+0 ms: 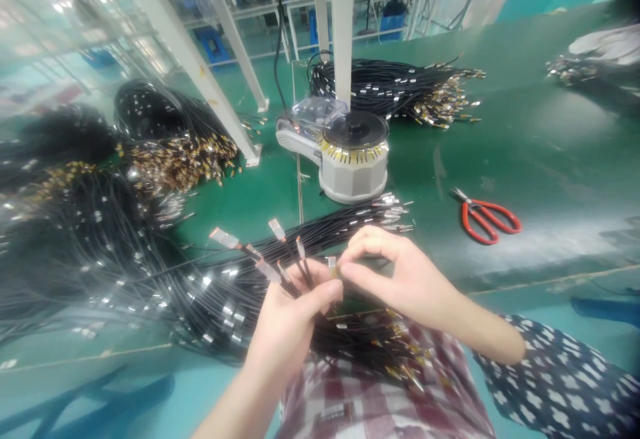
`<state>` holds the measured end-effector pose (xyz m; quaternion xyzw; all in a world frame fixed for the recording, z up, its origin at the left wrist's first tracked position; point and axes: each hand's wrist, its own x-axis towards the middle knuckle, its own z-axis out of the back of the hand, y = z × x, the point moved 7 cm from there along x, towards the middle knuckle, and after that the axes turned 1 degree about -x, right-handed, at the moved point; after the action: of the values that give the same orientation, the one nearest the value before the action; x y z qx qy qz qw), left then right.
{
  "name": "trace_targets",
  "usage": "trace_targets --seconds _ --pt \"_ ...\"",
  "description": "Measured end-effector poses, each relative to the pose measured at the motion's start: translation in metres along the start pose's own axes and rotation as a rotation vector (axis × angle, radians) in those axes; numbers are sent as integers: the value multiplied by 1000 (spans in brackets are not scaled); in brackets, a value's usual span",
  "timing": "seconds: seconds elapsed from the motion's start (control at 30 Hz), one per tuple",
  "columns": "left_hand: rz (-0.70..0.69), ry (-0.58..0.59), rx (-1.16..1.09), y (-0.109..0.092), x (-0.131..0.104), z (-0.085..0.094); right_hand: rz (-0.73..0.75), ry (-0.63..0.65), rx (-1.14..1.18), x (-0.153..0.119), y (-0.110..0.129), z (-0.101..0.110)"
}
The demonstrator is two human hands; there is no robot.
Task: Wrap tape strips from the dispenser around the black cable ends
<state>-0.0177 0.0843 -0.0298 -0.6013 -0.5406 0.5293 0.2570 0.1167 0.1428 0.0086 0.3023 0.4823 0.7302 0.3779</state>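
Left hand [290, 322] grips black cables [280, 269] fanned toward 11 o'clock; right hand [400, 279] pinches a small tape piece [333, 266] at their ends, mid-wrapping; dispenser [350, 152] at 12, scissors [487, 218] at 2.

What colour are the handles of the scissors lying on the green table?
The handles of the scissors are red, seen best in the head view, right of the hands.

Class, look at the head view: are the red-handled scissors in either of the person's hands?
No: the red-handled scissors lie on the green table, apart from both hands, to the right of the right hand.
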Motion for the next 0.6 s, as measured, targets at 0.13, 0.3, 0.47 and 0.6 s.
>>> trace_targets --seconds 0.13,0.3,0.47,0.6 --pt "12 -2 -46 2 1 3 -91 -15 95 -2 -11 0" --pt "8 11 -48 2 2 5 -105 -6 188 -2 -11 -7" --pt "24 14 -36 -1 1 3 -54 -33 239 1 -8 -9" --pt "24 32 -61 -3 0 0 -29 -50 254 2 -6 -7"
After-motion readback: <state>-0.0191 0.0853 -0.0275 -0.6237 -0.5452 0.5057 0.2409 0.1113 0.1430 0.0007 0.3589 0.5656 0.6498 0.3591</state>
